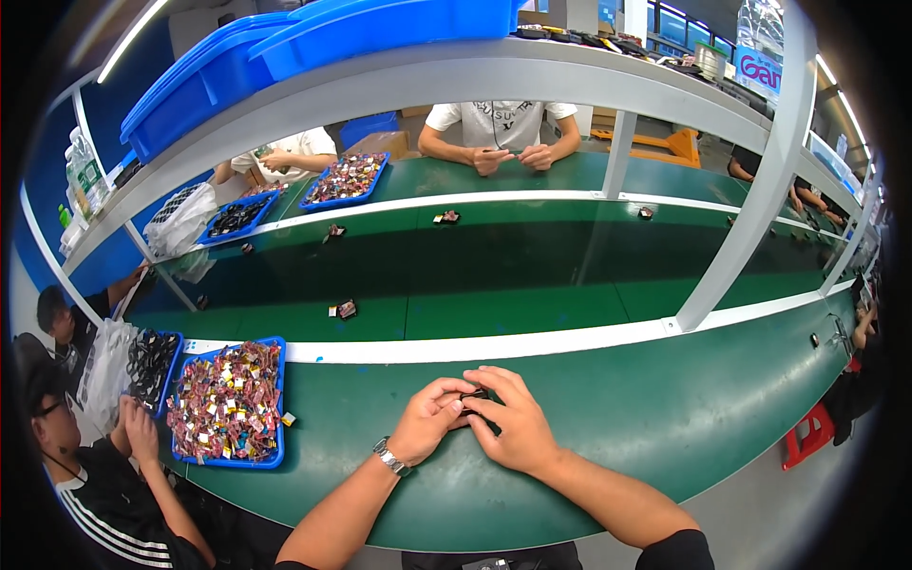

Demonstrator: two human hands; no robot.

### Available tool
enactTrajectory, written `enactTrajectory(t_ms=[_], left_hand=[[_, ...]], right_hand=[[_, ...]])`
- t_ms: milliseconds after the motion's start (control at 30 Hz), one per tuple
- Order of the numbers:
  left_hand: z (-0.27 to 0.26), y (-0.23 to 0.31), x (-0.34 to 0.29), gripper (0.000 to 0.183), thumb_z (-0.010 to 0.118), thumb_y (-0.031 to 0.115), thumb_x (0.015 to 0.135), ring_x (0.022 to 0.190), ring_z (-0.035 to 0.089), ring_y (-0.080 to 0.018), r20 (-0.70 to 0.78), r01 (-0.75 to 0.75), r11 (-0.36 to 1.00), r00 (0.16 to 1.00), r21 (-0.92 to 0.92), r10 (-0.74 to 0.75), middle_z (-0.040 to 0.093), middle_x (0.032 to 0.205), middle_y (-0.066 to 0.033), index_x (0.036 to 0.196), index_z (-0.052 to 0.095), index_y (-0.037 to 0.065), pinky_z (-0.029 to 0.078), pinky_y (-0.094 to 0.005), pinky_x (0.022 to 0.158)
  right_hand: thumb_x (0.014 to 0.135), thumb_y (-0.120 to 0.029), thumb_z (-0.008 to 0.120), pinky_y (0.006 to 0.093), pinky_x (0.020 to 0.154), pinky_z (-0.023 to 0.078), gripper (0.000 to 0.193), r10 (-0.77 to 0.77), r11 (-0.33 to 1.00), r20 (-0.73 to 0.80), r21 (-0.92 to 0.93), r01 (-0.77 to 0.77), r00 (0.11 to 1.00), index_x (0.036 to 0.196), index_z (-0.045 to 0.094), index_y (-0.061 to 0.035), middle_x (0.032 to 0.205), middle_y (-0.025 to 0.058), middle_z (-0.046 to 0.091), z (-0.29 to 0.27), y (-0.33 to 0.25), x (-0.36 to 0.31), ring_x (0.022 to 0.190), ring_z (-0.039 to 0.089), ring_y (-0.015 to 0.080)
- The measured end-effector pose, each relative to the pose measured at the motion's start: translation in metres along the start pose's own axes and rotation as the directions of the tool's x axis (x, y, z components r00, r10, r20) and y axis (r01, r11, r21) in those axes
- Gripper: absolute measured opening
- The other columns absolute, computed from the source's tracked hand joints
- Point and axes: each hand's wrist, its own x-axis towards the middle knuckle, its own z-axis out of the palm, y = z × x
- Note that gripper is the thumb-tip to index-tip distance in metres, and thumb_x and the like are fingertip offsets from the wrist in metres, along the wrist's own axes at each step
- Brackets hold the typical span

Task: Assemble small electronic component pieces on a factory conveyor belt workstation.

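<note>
Over the green worktable (646, 418), my left hand (425, 421) and my right hand (516, 426) meet around a small black part (472, 400). Fingers of both hands are closed on it, and they cover most of it, so its exact kind does not show. A metal-banded watch (390, 457) is on my left wrist. To the left of my hands stands a blue tray (281, 418), heaped with small wired components (226, 399) in red, white and yellow.
Beyond a white rail (456, 346), a dark green belt (475, 261) carries scattered wired components (347, 309). A grey upright post (727, 228) rises at the right. Co-workers sit at the left and across the belt. Blue bins (380, 38) rest on the overhead shelf.
</note>
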Motion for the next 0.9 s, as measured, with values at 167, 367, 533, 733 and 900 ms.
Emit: enactTrajectory(t_ms=[167, 367, 533, 733, 900], left_hand=[[0.003, -0.001, 0.001, 0.023, 0.054, 0.011, 0.099, 0.119, 0.057, -0.0227, 0.053, -0.058, 0.981, 0.996, -0.183, 0.069, 0.056, 0.13, -0.0147, 0.121, 0.05, 0.006, 0.05, -0.0396, 0.098], [0.0, -0.001, 0.001, 0.023, 0.054, 0.01, 0.098, 0.119, 0.057, -0.0232, 0.056, -0.056, 0.985, 0.996, -0.161, 0.066, 0.055, 0.132, -0.0154, 0.12, 0.05, 0.007, 0.049, -0.0421, 0.099], [0.002, 0.0, 0.002, 0.023, 0.054, 0.01, 0.098, 0.118, 0.057, -0.0231, 0.036, -0.048, 0.985, 0.998, -0.164, 0.055, 0.056, 0.131, -0.0152, 0.12, 0.05, 0.006, 0.05, -0.0423, 0.099], [0.005, -0.005, 0.001, 0.025, 0.051, 0.007, 0.099, 0.116, 0.059, -0.0221, 0.017, -0.091, 0.983, 0.995, -0.158, 0.094, 0.058, 0.126, -0.014, 0.123, 0.048, 0.004, 0.05, -0.0413, 0.099], [0.005, -0.005, 0.003, 0.027, 0.047, 0.005, 0.1, 0.114, 0.059, -0.0201, -0.014, -0.093, 0.985, 0.996, -0.142, 0.092, 0.061, 0.12, -0.0123, 0.127, 0.046, 0.003, 0.05, -0.0388, 0.099]], right_hand=[[0.072, -0.001, 0.073, 0.0407, 0.092, 0.05, 0.024, -0.023, 0.999, -0.012, -0.032, 0.022, 1.0, 0.095, 0.07, -0.0051, 0.122, 0.0107, 0.059, -0.006, 0.001, 0.003, 0.116, 0.054, 0.0331], [0.072, -0.001, 0.073, 0.0388, 0.091, 0.05, 0.023, -0.008, 1.0, -0.046, 0.025, 0.009, 0.999, 0.095, 0.07, -0.0055, 0.12, 0.0101, 0.06, 0.0, 0.006, 0.001, 0.115, 0.055, 0.032], [0.073, 0.0, 0.072, 0.0385, 0.091, 0.051, 0.024, 0.043, 0.995, -0.035, 0.092, -0.04, 0.998, 0.096, 0.07, -0.0058, 0.119, 0.0097, 0.061, 0.001, 0.009, 0.0, 0.116, 0.054, 0.0306], [0.076, 0.0, 0.071, 0.0406, 0.097, 0.047, 0.023, 0.081, 0.979, 0.009, 0.187, -0.081, 0.997, 0.098, 0.07, -0.0057, 0.124, 0.0099, 0.06, 0.005, 0.012, -0.001, 0.121, 0.051, 0.0322], [0.079, -0.003, 0.07, 0.0398, 0.094, 0.048, 0.02, 0.044, 0.995, 0.03, 0.085, -0.046, 0.999, 0.098, 0.069, -0.0056, 0.124, 0.0108, 0.059, 0.002, 0.015, 0.002, 0.118, 0.053, 0.032]])
